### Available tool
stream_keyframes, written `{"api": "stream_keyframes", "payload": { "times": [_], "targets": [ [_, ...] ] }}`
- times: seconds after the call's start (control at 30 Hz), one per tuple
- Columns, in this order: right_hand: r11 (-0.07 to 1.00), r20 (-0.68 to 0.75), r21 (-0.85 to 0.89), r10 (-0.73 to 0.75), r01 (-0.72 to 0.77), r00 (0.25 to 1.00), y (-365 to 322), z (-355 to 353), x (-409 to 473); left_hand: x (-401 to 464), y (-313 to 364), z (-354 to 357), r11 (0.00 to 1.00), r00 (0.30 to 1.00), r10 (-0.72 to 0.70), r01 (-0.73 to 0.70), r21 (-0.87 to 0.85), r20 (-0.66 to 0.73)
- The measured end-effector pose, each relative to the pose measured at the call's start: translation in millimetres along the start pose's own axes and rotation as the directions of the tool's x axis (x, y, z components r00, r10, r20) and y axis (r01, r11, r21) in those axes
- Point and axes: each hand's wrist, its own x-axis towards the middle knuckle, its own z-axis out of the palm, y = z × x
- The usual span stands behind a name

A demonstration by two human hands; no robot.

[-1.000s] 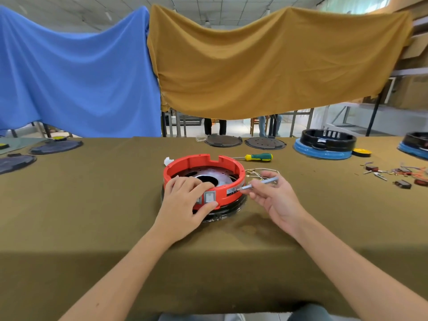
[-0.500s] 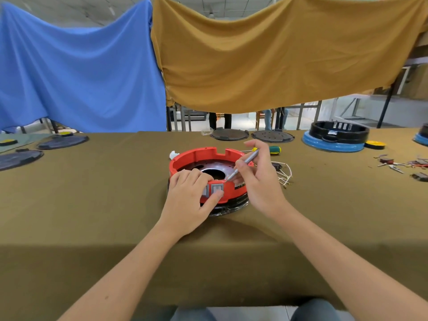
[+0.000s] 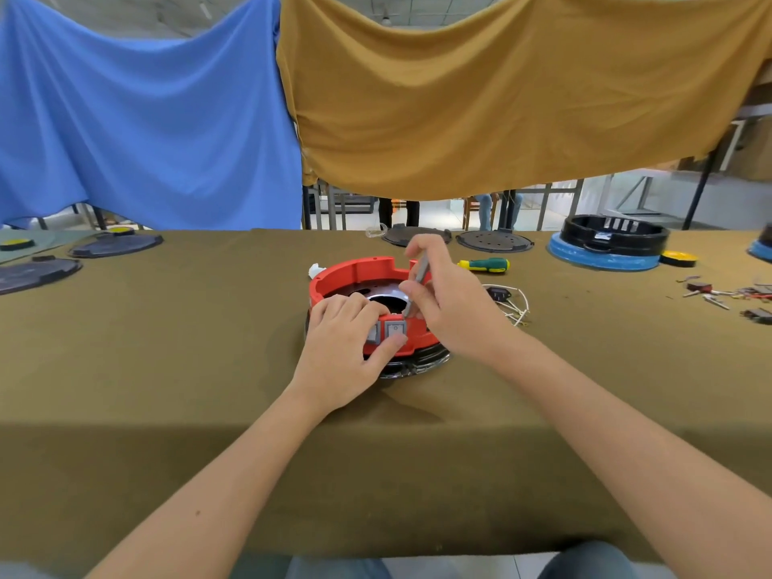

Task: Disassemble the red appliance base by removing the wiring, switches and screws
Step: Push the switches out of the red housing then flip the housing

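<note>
The red appliance base (image 3: 355,274) is a round ring lying on the olive table (image 3: 167,348), over a black and chrome underside. Two grey rocker switches (image 3: 395,329) sit in its near wall. My left hand (image 3: 344,348) grips that near wall, fingers over the rim and thumb just under the right switch. My right hand (image 3: 451,302) holds a thin grey tool (image 3: 417,282) like a pen, its tip pointing down inside the rim just behind the switches. A loose bundle of white wires with a black plug (image 3: 507,300) lies right of the base.
A green and yellow screwdriver (image 3: 486,265) lies behind the base. Black round plates (image 3: 495,241) sit at the far edge and far left. A black and blue appliance base (image 3: 610,244) stands at the back right, with small removed parts (image 3: 727,296) scattered near the right edge.
My right hand has swung the grey tool from beside the base up over the rim, until its tip points down behind the switches. My left hand has kept its hold.
</note>
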Motion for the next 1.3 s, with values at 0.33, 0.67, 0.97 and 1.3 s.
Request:
{"api": "stream_keyframes", "payload": {
  "times": [0.33,0.67,0.97,1.3],
  "targets": [
    [0.992,0.276,-0.051,0.128,-0.119,0.953,-3,-11,39,1,0,-3,1.0,0.999,-0.012,0.013,-0.014,0.048],
    [0.927,0.308,0.138,0.295,-0.349,0.905,7,-18,38,1,0,-2,0.999,0.999,-0.016,0.017,-0.038,0.028],
    [0.996,0.198,-0.084,-0.011,0.028,0.98,-7,-10,18,1,0,-2,0.999,1.0,-0.019,0.02,-0.036,0.024],
    [0.99,0.208,-0.031,0.14,-0.137,0.968,-5,-8,31,1,0,-2,0.999,0.999,-0.018,0.019,-0.03,0.035]
  ]
}}
